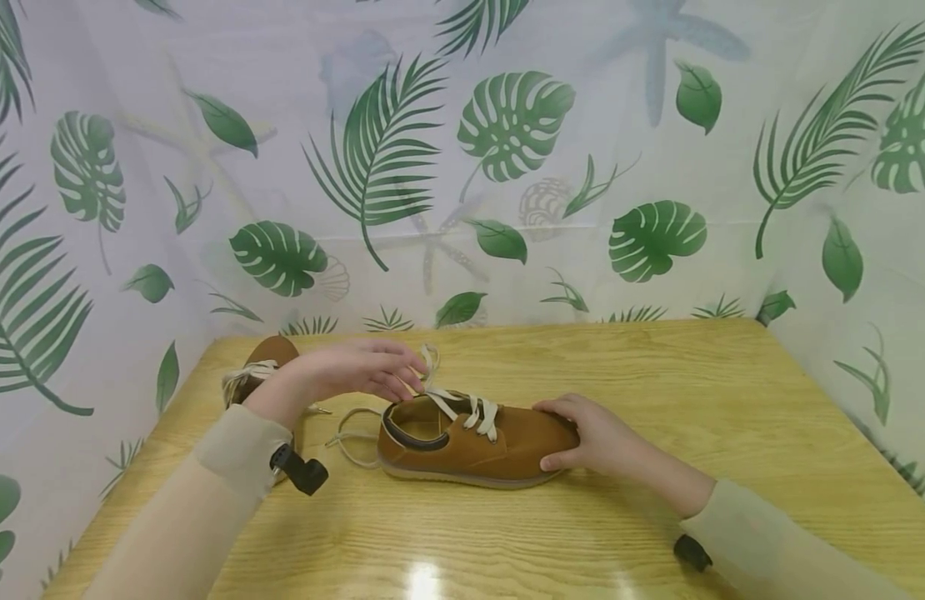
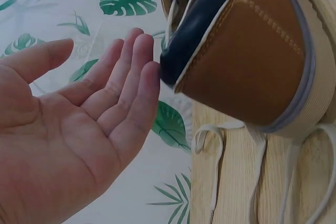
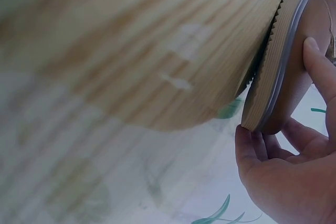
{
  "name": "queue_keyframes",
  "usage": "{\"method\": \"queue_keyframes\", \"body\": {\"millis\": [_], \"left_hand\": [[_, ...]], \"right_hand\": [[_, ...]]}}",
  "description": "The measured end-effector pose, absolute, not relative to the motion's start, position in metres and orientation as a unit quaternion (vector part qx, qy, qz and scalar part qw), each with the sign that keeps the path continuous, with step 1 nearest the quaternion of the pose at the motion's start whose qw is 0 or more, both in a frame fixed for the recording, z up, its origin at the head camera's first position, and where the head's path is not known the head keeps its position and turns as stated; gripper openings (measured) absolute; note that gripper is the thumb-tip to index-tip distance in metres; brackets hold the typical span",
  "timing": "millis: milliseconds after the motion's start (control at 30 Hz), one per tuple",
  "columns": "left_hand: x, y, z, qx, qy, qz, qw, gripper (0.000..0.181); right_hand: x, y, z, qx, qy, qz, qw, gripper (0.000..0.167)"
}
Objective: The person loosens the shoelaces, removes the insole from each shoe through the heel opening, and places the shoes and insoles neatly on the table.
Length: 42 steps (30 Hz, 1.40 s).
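Note:
A brown lace-up shoe lies sole-down on the table, its toe pointing right. My right hand grips the toe, thumb on the near side and fingers around the front; the right wrist view shows the thumb on the brown upper. Above the heel opening is my left hand, fingers extended and palm empty. In the left wrist view its fingertips come close to the dark collar; whether they touch cannot be told. Cream laces cross the tongue, with one loose end standing up behind the shoe.
Another brown shoe with cream laces is at the table's left, partly hidden by my left forearm. A loop of lace lies behind the heel. The wooden table meets a leaf-patterned cloth at its back and sides.

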State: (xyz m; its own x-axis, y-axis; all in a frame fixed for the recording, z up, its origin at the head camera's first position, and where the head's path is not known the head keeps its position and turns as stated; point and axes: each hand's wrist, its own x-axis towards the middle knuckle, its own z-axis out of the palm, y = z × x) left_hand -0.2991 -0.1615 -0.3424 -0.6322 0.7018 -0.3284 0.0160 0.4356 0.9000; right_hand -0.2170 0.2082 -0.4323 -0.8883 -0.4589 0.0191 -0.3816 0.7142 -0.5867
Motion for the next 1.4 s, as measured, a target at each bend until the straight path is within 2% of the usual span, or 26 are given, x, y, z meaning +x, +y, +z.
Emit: {"method": "queue_keyframes", "body": {"millis": [567, 833, 1100, 1200, 1400], "left_hand": [[-0.272, -0.144, -0.338, 0.251, 0.770, 0.448, 0.378, 0.041], [-0.265, -0.141, -0.341, 0.249, 0.814, 0.384, 0.358, 0.031], [-0.266, -0.132, -0.344, 0.254, 0.838, 0.338, 0.344, 0.034], [-0.266, -0.124, -0.342, 0.257, 0.860, 0.292, 0.331, 0.034], [-0.258, -0.101, -0.345, 0.294, 0.919, 0.091, 0.247, 0.038]], "right_hand": [[-0.217, 0.209, -0.432, -0.225, 0.926, -0.297, 0.059, 0.076], [-0.217, 0.207, -0.433, -0.227, 0.924, -0.302, 0.062, 0.075], [-0.216, 0.208, -0.431, -0.225, 0.924, -0.304, 0.061, 0.075], [-0.216, 0.208, -0.432, -0.227, 0.924, -0.303, 0.060, 0.076], [-0.217, 0.208, -0.433, -0.230, 0.924, -0.301, 0.056, 0.076]]}}
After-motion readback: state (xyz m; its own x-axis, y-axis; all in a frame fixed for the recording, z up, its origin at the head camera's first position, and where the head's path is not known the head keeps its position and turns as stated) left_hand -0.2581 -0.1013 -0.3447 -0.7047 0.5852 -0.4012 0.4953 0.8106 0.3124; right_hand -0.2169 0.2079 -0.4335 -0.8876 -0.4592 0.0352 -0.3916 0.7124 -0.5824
